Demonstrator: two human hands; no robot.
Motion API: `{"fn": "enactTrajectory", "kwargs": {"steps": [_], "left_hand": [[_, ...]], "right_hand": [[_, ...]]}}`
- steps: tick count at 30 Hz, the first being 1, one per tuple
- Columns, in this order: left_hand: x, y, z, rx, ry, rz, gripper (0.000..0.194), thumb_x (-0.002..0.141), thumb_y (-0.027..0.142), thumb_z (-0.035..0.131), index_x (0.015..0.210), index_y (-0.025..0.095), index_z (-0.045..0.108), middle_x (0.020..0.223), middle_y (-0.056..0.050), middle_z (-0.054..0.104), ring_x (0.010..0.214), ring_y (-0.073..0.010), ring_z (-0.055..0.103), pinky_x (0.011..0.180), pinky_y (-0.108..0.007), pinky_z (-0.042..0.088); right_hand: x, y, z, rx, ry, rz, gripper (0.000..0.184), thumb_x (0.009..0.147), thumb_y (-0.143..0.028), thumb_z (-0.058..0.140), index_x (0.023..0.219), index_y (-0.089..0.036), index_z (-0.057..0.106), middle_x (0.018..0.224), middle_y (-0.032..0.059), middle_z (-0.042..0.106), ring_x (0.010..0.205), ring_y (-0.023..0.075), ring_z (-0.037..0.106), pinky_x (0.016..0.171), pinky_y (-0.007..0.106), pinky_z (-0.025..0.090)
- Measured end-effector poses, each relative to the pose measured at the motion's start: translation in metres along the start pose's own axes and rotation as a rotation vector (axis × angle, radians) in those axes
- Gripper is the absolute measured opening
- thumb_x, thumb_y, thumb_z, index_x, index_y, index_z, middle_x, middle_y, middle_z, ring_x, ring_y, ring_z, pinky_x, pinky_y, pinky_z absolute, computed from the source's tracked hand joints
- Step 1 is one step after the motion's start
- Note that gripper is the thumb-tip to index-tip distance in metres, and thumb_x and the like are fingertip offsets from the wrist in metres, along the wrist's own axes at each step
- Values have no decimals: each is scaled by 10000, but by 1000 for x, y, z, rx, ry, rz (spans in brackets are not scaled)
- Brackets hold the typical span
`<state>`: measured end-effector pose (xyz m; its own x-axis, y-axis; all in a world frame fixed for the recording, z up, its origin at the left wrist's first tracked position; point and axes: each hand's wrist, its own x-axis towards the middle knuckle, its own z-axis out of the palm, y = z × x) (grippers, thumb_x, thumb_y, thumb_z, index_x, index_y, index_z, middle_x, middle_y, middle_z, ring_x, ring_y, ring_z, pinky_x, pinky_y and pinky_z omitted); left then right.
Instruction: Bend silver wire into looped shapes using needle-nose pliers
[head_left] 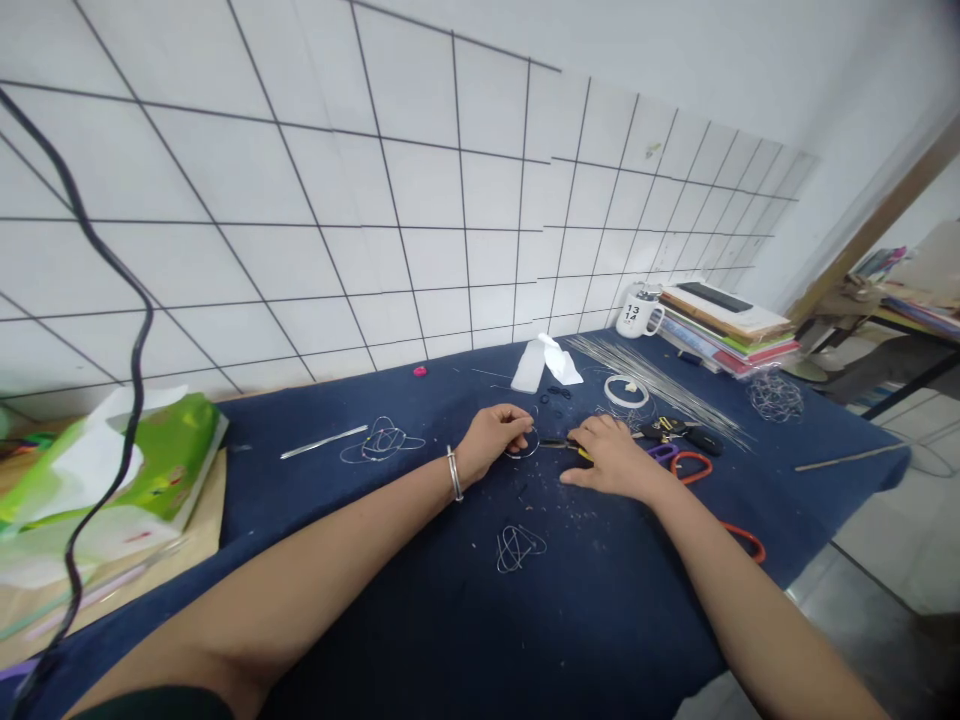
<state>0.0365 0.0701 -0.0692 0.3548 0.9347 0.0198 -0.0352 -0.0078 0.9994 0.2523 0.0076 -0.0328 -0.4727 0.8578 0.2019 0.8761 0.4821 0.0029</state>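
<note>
My left hand (491,442) is closed in a pinch on a thin silvery wire ring (534,448), held just above the dark blue cloth. To its right, my right hand (616,458) reaches over a slim tool with a dark tip and yellow on its handle, which looks like pliers (583,455). The thumb of this hand stretches away from the fingers, and the yellow part shows between them. The palm hides most of the tool. Nearer to me lies a loose tangle of thin wire (519,548).
Scissors with orange handles (691,466), keys (664,430), a white coil (627,391) and long thin rods (660,385) lie on the right. Behind them stand a white mug (637,313) and stacked books (720,325). A green tissue pack (176,460) and black cable (139,340) are left.
</note>
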Motion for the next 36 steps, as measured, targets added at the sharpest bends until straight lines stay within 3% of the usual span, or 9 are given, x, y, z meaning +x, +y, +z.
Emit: {"fn": "enactTrajectory", "kwargs": {"steps": [3,8,16,22,29,36], "left_hand": [[-3,4,1,-106,2,5,238,713,345,617,786,119,596,638,-32,598,499,-68,516,477,-185,405],[-10,11,8,-276,12,-30,264,699,353,633,820,122,589,759,-40,603,529,-54,506,476,-178,392],[-22,16,23,-381,-6,-102,236,693,337,638,774,122,585,680,-11,578,502,-48,475,470,-182,372],[-26,17,25,-388,-46,-126,241,691,326,645,797,119,582,736,-27,587,513,-47,480,474,-177,378],[-26,19,24,-434,-71,-153,217,695,306,640,764,109,580,690,-19,574,487,-37,462,464,-176,373],[-25,17,23,-457,-227,-290,159,711,249,625,733,106,559,645,-15,535,443,-31,422,407,-172,328]], "right_hand": [[0,-9,-5,5,25,-42,627,653,-651,529,1106,-218,542,1003,110,526,967,284,431,799,410,331],[8,-30,-11,37,180,63,626,658,-621,550,1128,-211,496,1054,103,519,978,281,427,810,423,326],[10,-50,-9,28,251,99,561,655,-578,591,1051,-190,504,966,102,546,932,273,443,770,389,328],[10,-48,-12,16,235,64,430,695,-522,591,976,-200,542,948,87,546,920,249,440,762,361,317],[9,-40,-15,-5,205,9,423,714,-508,577,1007,-203,547,982,84,543,931,244,435,766,358,326],[10,-24,-17,46,229,-47,441,724,-509,560,1047,-209,543,1014,85,540,946,243,441,790,375,348]]}}
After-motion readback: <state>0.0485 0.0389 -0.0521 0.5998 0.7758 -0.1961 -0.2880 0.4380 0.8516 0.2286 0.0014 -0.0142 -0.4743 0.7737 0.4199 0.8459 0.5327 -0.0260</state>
